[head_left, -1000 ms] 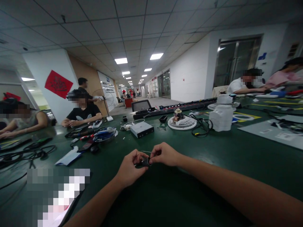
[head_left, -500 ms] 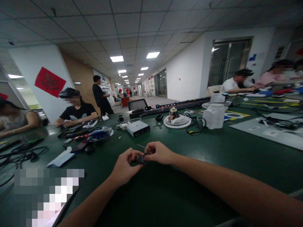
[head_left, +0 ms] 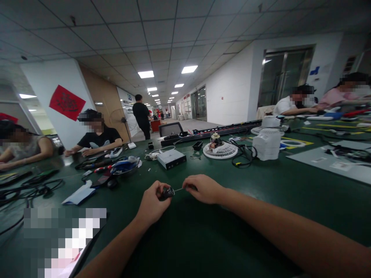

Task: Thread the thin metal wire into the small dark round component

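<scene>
Over the green table, my left hand (head_left: 151, 202) is closed around a small dark cylindrical part (head_left: 168, 192), its round end facing right. My right hand (head_left: 206, 188) pinches a thin metal rod (head_left: 179, 189) that points left, its tip at the cylinder's end. Whether the tip is inside or just touching, I cannot tell. The rod's other end is hidden by my right fingers, so its kind does not show.
Beyond my hands lie a grey box-shaped drive (head_left: 171, 158), a white fan grille (head_left: 220, 150) with a motor and a white housing (head_left: 266, 146). Black cables (head_left: 37, 185) and a blue cloth (head_left: 79, 193) are at left. People sit at the table's far sides.
My right hand has shifted slightly right, away from my left. The rod, earlier pointing up and left above the part, now points at the cylinder's end. The cylinder has turned to the right.
</scene>
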Demonstrator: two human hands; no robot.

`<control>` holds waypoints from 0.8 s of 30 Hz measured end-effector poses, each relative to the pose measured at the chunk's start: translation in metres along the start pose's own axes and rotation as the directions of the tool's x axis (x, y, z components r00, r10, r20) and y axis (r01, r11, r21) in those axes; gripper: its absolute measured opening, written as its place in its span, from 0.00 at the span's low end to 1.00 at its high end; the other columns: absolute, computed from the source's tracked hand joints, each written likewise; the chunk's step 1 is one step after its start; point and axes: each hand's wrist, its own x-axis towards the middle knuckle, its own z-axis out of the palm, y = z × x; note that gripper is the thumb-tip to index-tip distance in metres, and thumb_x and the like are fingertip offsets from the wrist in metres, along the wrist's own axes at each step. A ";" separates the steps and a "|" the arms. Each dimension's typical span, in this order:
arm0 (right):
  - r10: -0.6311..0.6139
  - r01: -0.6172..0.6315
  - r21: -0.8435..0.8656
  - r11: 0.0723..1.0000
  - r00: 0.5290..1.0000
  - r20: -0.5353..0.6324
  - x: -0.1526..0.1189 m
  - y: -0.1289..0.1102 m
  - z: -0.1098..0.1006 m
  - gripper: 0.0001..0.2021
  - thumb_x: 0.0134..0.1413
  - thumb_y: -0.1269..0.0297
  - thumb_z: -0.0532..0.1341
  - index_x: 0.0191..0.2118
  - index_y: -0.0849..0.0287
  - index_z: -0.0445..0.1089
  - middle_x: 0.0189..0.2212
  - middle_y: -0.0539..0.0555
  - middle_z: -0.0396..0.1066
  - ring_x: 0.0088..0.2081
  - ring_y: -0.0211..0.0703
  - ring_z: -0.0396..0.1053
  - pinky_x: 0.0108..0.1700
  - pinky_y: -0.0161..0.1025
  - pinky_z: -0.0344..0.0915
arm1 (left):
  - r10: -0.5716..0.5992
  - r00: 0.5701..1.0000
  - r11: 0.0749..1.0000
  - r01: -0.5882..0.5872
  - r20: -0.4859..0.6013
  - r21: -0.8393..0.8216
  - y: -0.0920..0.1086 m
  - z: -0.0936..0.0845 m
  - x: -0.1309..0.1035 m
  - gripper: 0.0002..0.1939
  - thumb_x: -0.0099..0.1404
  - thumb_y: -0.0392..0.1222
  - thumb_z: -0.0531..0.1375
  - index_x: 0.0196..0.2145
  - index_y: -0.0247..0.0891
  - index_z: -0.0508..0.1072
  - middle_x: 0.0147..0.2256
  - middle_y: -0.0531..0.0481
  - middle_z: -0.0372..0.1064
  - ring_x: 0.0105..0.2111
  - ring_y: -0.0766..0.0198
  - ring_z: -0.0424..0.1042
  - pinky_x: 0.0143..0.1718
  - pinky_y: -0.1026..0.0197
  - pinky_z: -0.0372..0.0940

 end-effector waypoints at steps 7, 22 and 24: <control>0.002 -0.001 -0.100 0.995 1.000 0.017 -0.001 -0.001 -0.003 0.12 0.57 0.70 0.57 0.43 0.57 0.76 0.37 0.55 0.74 0.38 0.46 0.70 0.39 0.39 0.61 | 0.032 0.996 0.999 -0.034 0.081 0.016 0.000 0.000 -0.002 0.11 0.54 0.35 0.62 0.27 0.41 0.59 0.42 0.47 0.75 0.41 0.56 0.74 0.41 0.53 0.67; -0.011 0.006 0.072 0.997 0.997 0.070 -0.001 0.000 -0.005 0.12 0.56 0.70 0.58 0.43 0.57 0.77 0.37 0.54 0.76 0.38 0.43 0.70 0.40 0.37 0.62 | 0.058 0.990 0.998 -0.057 0.132 -0.012 0.007 -0.001 -0.002 0.11 0.55 0.34 0.61 0.27 0.40 0.59 0.41 0.47 0.75 0.43 0.56 0.74 0.41 0.53 0.69; 0.014 -0.014 0.003 1.000 0.999 0.029 -0.001 0.000 -0.005 0.12 0.57 0.69 0.57 0.43 0.57 0.77 0.38 0.55 0.76 0.39 0.45 0.70 0.41 0.39 0.62 | 0.059 0.989 0.998 -0.058 0.133 -0.015 0.006 -0.001 -0.003 0.12 0.55 0.35 0.62 0.27 0.40 0.59 0.41 0.46 0.75 0.43 0.56 0.74 0.42 0.53 0.69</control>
